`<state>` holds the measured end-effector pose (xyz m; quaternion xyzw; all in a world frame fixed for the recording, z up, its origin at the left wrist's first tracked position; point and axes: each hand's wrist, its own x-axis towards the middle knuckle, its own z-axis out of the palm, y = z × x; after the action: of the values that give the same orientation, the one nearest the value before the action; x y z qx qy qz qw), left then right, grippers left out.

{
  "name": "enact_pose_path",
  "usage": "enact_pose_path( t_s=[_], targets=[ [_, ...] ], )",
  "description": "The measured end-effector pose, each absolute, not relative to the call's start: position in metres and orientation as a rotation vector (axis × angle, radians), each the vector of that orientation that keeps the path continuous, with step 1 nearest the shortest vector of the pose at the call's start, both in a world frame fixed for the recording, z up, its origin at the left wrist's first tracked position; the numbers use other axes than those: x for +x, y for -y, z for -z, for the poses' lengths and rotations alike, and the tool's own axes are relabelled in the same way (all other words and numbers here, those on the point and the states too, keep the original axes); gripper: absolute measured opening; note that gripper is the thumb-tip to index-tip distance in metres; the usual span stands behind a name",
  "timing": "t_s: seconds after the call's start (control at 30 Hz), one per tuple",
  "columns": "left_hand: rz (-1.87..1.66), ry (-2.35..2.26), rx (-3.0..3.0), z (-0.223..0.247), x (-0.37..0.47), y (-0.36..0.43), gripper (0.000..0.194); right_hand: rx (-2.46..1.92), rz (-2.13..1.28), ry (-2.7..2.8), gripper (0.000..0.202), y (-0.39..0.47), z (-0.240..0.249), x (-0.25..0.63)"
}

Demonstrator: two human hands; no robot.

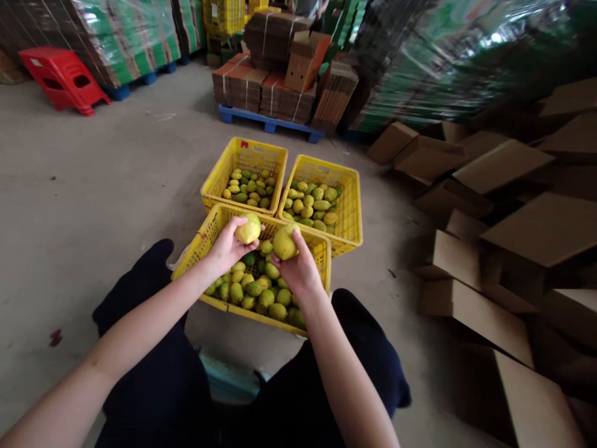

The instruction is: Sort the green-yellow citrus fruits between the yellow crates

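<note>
My left hand [229, 244] holds a yellow-green lemon [248, 228] above the near yellow crate [261, 319]. Just to the right, my right hand [298, 264] grips a second lemon [285, 241], its thumb along the fruit's right side. The two fruits are close together but apart. Below them, the near crate holds many green and yellow lemons [254, 288], partly hidden by my hands. Behind it stand two more yellow crates with lemons inside, one at the back left [208, 186] and one at the back right [353, 218].
Open cardboard boxes [489, 317] are piled on the right. Flattened cartons [240, 84] sit on a blue pallet [270, 122] ahead, near wrapped stacks. A red stool [65, 78] is at the far left. Part of another person [306, 7] shows at the top.
</note>
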<state>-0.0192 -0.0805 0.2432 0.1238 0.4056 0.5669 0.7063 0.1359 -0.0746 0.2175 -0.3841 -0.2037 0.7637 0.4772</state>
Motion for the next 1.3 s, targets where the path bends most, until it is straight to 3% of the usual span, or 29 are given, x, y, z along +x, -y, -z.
enact_pose_path(
  t_s=[0.23,0.5,0.6,0.73,0.97,1.17,1.3],
  targets=[
    [-1.097,-1.008,0.133,-0.227,-0.021,0.074,0.009,-0.959,-2.026,0.474,0.035,0.076,-0.217,0.135],
    [-0.967,-1.120,0.141,-0.208,-0.014,0.070,0.032,-1.215,-1.993,0.586,0.031,0.075,-0.218,0.130],
    [-1.168,-1.222,0.357,-0.213,-0.011,0.074,0.016,-1.299,-1.669,0.784,0.038,0.077,-0.216,0.131],
    [-1.469,-1.116,0.814,-0.237,-0.011,0.084,0.054,-1.193,-1.002,1.153,0.054,0.083,-0.222,0.137],
    [-1.539,-1.136,1.198,-0.245,-0.019,0.096,0.056,-1.187,-0.548,1.445,0.047,0.088,-0.232,0.146],
    [-1.497,-0.916,0.994,-0.239,-0.026,0.092,0.066,-1.018,-0.950,1.273,0.054,0.085,-0.236,0.150],
    [-1.375,-0.748,0.657,-0.239,-0.023,0.090,0.049,-0.970,-1.279,1.135,0.037,0.086,-0.240,0.148]
  ],
)
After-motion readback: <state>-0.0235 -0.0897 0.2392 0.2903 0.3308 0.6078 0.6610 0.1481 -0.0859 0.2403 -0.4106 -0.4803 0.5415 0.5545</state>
